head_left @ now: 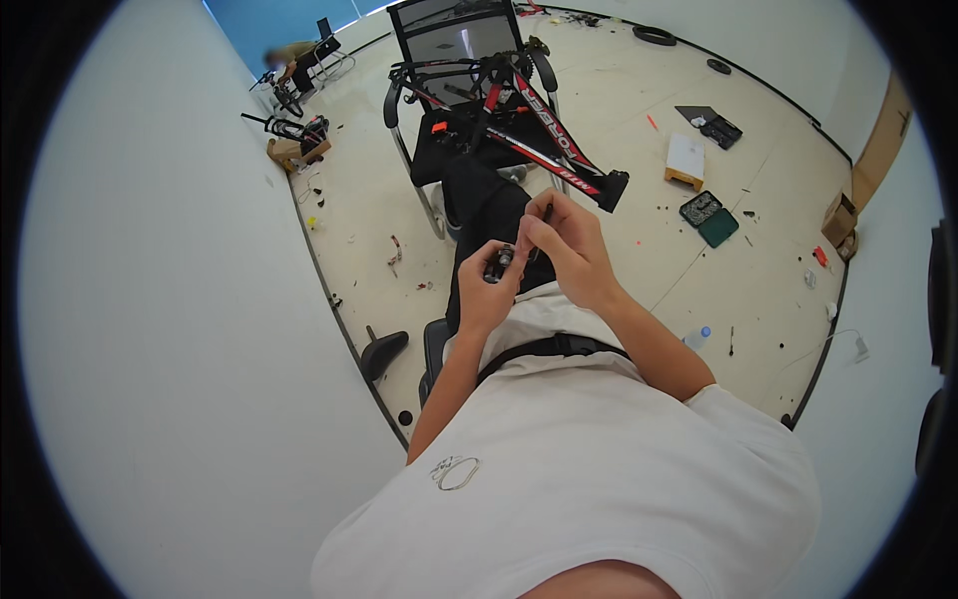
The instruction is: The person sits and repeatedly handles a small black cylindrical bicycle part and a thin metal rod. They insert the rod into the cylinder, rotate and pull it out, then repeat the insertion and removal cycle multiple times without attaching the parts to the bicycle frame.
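Note:
Over my lap, my left hand point(485, 292) is closed around a small black-and-silver metal part point(496, 266), whose exact kind I cannot make out. My right hand point(577, 250) meets it from the other side, thumb and fingers pinched on a thin dark rod-like piece point(547, 214), mostly covered by the fingers. The fingertips of both hands touch or nearly touch. Just beyond them, a black and red bicycle frame point(544, 125) lies across a black mesh office chair point(439, 45), its head tube end pointing toward my right hand.
On the floor to the right lie an open green tool case point(718, 228), a white and yellow box point(685, 160), a black tool case point(720, 130) and a water bottle point(697, 337). A bicycle saddle point(383, 354) lies by the left wall. Far left, a person point(289, 55) is beside bicycle parts.

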Action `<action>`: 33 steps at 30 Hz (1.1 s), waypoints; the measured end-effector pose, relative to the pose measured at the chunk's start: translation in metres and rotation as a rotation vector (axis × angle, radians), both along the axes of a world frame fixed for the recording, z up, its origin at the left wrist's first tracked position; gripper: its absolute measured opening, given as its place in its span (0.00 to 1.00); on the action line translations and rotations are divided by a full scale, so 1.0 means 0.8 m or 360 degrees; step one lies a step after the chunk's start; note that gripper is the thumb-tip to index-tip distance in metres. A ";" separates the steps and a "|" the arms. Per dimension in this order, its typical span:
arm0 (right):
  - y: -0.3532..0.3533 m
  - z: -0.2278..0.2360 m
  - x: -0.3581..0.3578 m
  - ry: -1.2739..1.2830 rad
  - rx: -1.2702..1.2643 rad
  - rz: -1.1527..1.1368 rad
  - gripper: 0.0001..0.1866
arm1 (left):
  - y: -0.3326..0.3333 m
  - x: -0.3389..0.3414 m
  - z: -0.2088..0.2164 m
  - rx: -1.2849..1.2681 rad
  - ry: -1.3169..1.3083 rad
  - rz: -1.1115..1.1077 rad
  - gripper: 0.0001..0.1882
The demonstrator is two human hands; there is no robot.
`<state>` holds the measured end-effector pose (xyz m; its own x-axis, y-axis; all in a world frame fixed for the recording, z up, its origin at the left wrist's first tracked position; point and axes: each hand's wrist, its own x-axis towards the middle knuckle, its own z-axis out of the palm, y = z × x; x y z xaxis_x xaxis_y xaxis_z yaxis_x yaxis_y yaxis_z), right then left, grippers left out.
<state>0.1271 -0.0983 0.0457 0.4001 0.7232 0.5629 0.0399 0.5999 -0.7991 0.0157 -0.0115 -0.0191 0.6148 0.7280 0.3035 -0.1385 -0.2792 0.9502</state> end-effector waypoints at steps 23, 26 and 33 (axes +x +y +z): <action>-0.006 0.005 0.015 -0.0594 0.0021 -0.0408 0.15 | -0.020 -0.002 0.012 -0.0534 0.0074 -0.0425 0.07; 0.015 -0.021 0.055 -0.0341 -0.0134 -0.0325 0.14 | -0.025 -0.008 0.033 -0.0409 0.0120 -0.0505 0.07; 0.008 0.008 0.054 -0.1571 0.0172 -0.0991 0.14 | 0.005 -0.011 0.017 -0.0954 0.0022 -0.0510 0.06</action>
